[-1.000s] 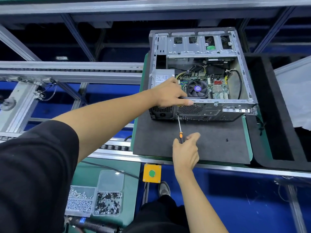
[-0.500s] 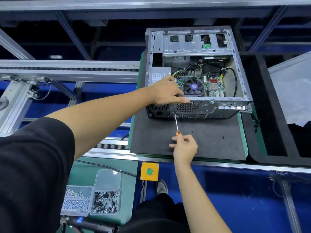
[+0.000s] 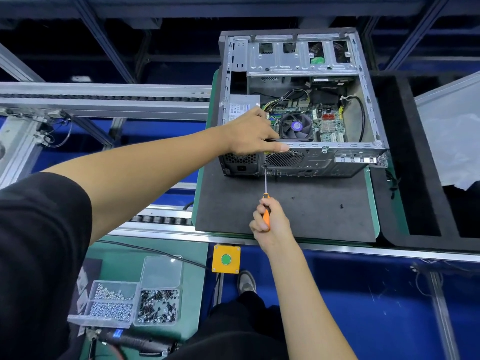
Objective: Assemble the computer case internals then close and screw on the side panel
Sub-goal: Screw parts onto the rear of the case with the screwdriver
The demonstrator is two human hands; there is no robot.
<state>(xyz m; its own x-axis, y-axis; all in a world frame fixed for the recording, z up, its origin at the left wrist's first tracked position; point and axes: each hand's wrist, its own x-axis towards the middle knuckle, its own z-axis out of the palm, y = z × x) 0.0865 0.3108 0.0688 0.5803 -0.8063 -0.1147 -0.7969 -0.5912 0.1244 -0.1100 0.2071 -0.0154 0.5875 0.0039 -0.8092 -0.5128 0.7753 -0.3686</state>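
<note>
An open grey metal computer case (image 3: 301, 105) is laid on its side on a dark foam mat (image 3: 311, 203) over a green-edged pallet (image 3: 374, 203), far centre of the scene. The side panel is off; a green motherboard (image 3: 330, 126) with a black cooler fan (image 3: 296, 126), bundled cables and a silver power supply (image 3: 241, 107) at the left are exposed. The perforated rear face of the case is turned toward the near side.

The left hand (image 3: 252, 136) is stretched over the case's near-left top edge, fingers curled over the rim, thumb laid along it. The right hand (image 3: 270, 219) is closed around the orange handle of a thin-shafted screwdriver (image 3: 265, 193), its tip set against the rear face just below the left hand.

A clear plastic box of screws (image 3: 130, 302) is seen near left, a yellow box with a green button (image 3: 226, 259) beside it.
</note>
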